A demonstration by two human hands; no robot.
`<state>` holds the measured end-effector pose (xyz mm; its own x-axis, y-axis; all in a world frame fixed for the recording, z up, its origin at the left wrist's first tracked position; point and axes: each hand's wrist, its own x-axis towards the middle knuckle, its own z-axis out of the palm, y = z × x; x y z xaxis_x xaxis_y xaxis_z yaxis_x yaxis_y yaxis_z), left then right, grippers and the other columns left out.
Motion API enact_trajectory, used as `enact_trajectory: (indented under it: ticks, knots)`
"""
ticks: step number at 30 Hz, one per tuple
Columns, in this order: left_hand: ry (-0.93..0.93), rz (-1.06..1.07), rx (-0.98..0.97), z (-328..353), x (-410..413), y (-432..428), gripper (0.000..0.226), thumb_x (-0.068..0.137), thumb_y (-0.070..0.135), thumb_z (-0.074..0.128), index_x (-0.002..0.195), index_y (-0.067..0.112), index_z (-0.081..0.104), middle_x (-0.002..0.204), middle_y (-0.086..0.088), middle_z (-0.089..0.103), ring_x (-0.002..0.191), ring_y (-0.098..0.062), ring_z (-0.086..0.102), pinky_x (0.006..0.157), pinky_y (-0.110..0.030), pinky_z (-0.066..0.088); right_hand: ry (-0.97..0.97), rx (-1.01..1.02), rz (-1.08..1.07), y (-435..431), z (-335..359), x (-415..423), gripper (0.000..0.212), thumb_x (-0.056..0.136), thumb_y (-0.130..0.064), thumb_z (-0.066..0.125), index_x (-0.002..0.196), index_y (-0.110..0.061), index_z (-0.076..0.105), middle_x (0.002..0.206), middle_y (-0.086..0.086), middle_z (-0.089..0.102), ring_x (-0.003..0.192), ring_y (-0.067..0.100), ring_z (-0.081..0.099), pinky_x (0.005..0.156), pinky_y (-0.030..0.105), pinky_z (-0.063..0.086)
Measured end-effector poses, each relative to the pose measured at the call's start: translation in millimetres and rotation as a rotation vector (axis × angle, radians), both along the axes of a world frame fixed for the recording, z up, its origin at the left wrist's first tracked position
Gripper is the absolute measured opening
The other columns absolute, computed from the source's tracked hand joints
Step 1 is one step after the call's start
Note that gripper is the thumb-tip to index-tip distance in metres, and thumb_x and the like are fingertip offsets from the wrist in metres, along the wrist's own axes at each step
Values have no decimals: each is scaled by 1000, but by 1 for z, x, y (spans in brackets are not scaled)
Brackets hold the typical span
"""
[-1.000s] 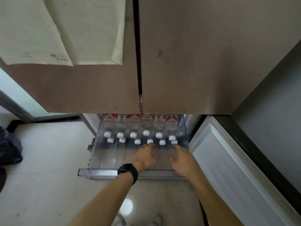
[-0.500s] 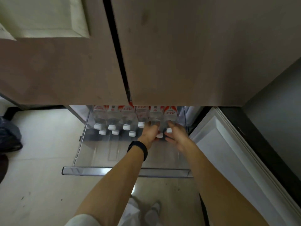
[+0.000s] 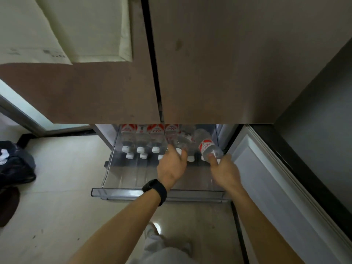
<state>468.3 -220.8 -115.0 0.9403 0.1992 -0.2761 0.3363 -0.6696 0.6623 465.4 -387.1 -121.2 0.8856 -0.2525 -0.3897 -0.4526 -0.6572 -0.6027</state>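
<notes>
A clear pulled-out fridge drawer [image 3: 158, 194] holds several water bottles with white caps and red-and-white labels [image 3: 142, 139], lying side by side in two layers. My left hand [image 3: 172, 165], with a black band on the wrist, grips the neck end of one bottle [image 3: 182, 141] in the middle of the row. My right hand [image 3: 222, 169] grips the cap end of another bottle [image 3: 206, 144], which is lifted and tilted at the drawer's right side.
The closed brown upper fridge doors [image 3: 209, 63] hang above the drawer. The opened lower door [image 3: 276, 187] stands at the right beside a dark wall. A dark bag [image 3: 15, 164] lies on the pale tiled floor at the left. My feet are below.
Both hands reached deeper into the drawer and took hold of bottles. The right-hand bottle has been lifted out of the row and tilted; the left-hand bottle has shifted.
</notes>
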Motion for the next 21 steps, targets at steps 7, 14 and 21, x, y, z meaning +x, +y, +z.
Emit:
enact_trajectory:
  ticks: [7, 14, 21]
  knots:
    - [-263, -221, 347, 54, 0, 43, 32, 103, 46, 46, 93, 16, 43, 84, -1, 54, 71, -25, 52, 59, -36, 38, -209, -349, 238, -33, 55, -19, 38, 102, -47, 44, 104, -10, 53, 101, 14, 68, 76, 21, 49, 66, 28, 34]
    - [-185, -421, 513, 51, -3, 56, 39, 102, 48, 48, 118, 14, 53, 105, -7, 67, 88, -27, 66, 65, -34, 48, -192, -508, 600, -13, 57, -18, 34, 98, -54, 46, 112, -23, 54, 108, 2, 67, 84, 17, 57, 67, 28, 39]
    - [-198, -468, 542, 29, -14, 65, 42, 102, 52, 45, 116, 15, 56, 108, -7, 68, 91, -27, 66, 65, -34, 47, -274, -475, 705, 14, 42, -11, 30, 98, -52, 45, 106, -24, 51, 111, 1, 65, 91, 24, 64, 70, 36, 51]
